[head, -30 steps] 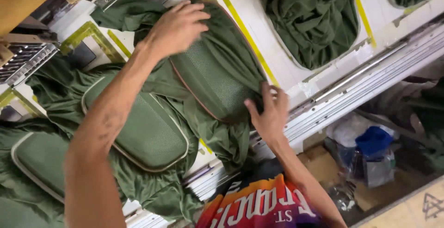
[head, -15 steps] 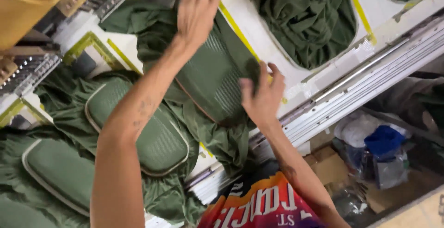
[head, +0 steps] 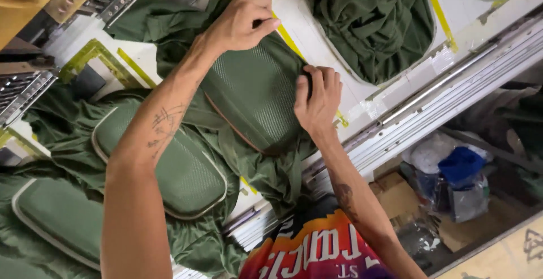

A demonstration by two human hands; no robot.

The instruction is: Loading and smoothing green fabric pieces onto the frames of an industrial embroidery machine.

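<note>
A green mesh oval pad lies on loose green fabric on a white work table. My left hand reaches across from the left and is closed on the pad's far edge, fingers curled over the rim. At the pad's right edge, my right hand presses with its fingers hooked over the rim. Two more padded green oval pieces with pale edging, one nearer and one farther left, lie to the left on more green cloth.
Another heap of green fabric sits in an outlined oval at the top right. Yellow tape lines mark the table. Metal rails run along the table's edge. Below it are a cardboard box and plastic bags with a blue item.
My left hand has gone from flat and stretched out to curled on the pad's far rim. My right hand has slid up onto the pad's right edge.
</note>
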